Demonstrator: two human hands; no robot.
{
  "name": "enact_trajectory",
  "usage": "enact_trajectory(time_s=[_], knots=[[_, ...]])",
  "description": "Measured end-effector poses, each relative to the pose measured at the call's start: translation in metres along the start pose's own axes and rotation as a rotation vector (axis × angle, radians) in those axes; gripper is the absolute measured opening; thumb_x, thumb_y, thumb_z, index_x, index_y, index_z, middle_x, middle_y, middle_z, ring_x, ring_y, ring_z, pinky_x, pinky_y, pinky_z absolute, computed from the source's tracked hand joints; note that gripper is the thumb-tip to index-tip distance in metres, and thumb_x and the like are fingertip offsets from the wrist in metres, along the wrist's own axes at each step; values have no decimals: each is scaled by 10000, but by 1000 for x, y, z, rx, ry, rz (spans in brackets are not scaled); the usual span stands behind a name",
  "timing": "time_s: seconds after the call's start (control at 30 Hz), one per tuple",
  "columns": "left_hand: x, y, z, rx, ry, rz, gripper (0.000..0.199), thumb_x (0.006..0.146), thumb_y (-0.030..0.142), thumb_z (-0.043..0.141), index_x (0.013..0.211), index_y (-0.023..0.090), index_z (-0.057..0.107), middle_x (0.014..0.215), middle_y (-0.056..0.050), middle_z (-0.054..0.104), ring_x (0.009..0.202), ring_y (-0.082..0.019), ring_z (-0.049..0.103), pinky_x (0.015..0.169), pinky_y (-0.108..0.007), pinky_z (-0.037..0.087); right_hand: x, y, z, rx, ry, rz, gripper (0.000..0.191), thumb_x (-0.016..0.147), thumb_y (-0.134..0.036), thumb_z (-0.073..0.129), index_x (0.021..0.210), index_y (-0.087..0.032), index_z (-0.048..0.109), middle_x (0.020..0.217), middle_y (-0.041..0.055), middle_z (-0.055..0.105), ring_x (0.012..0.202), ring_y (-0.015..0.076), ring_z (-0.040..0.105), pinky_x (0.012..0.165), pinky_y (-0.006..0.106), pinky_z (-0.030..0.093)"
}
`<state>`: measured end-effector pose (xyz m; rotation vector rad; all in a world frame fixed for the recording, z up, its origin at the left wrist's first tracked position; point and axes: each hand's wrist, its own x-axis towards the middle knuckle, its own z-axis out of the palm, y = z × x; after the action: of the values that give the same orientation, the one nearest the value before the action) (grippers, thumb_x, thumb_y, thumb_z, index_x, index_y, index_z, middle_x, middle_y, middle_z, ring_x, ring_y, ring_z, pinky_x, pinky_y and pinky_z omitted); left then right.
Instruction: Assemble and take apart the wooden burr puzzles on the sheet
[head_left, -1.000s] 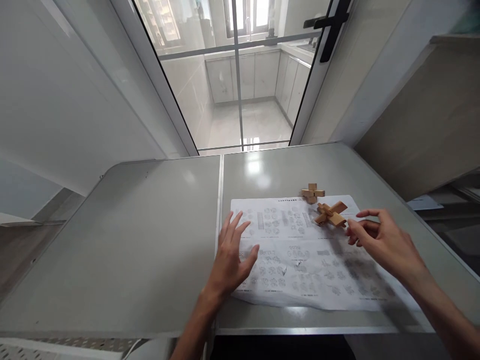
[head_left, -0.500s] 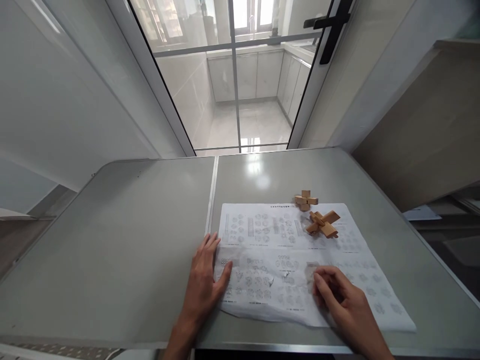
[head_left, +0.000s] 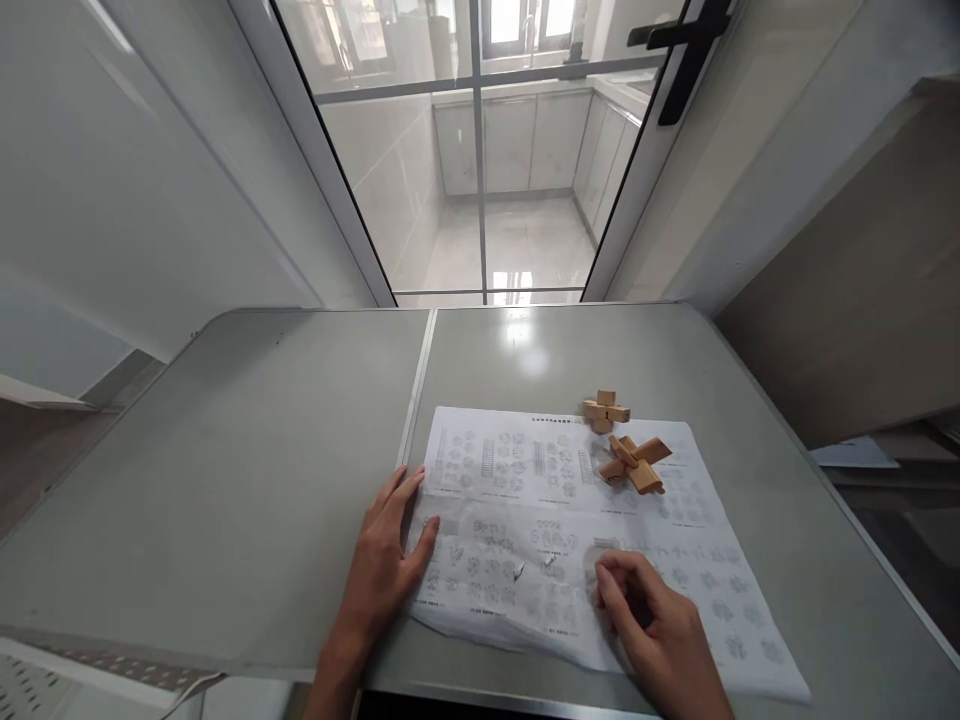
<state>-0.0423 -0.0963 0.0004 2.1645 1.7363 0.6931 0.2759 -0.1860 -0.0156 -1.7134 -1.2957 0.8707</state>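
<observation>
A large printed paper sheet (head_left: 517,520) lies on the grey table, its front edge wrinkled and small torn spots near its middle. My left hand (head_left: 386,560) rests with fingers spread at the sheet's left edge, the thumb on the paper. Over the right half of the paper, my right hand (head_left: 652,620) has thumb and forefinger pressed together; whatever is between them, if anything, cannot be made out. A wooden interlocking puzzle with slanted pieces (head_left: 637,464) sits on the upper right of the sheet. Just behind it, a smaller cross-shaped wooden puzzle (head_left: 606,411) sits at the sheet's top edge.
The grey folding table (head_left: 225,480) has a metal seam running front to back, left of the paper. Beyond its far edge stands a glass door with a black handle (head_left: 682,35). A brown panel and shelves are at the right.
The camera view has shifted slightly, so hands, paper and puzzles appear a little further left. Both hands keep nearly the same pose on the paper.
</observation>
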Motion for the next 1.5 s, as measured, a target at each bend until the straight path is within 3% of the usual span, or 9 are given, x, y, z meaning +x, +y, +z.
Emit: enact_trajectory(time_s=[0.47,0.73,1.07,1.5], knots=[[1,2,1,32,6,11,526,1056,342,607,1564,330,473,1609,-59,605,1576,-321,484,1263,-588,475,4,-2,-2,-28,13,-39,365,1038,-572,599,911,-241,687,655,-12,633,545,161,594,570,244,541],[-2,0,3,11,-5,10,533,1059,339,605,1573,326,463,1609,-69,603,1588,-323,464,1267,-593,464,7,10,-6,-109,-31,-109,377,1040,-576,580,924,-236,693,633,-11,647,502,157,610,516,234,532],[-4,1,2,17,4,44,516,1070,312,589,1571,307,466,1610,-73,604,1590,-310,464,1270,-566,463,-1,0,-1,-114,31,-50,408,1026,-621,590,952,-241,718,664,-7,665,561,177,631,551,252,525],[-8,-7,6,23,3,145,518,1066,242,559,1569,276,439,1630,-93,581,1620,-326,410,1268,-593,451,0,14,-1,-118,27,-49,370,1018,-584,614,988,-228,712,706,4,698,602,181,657,601,259,547]])
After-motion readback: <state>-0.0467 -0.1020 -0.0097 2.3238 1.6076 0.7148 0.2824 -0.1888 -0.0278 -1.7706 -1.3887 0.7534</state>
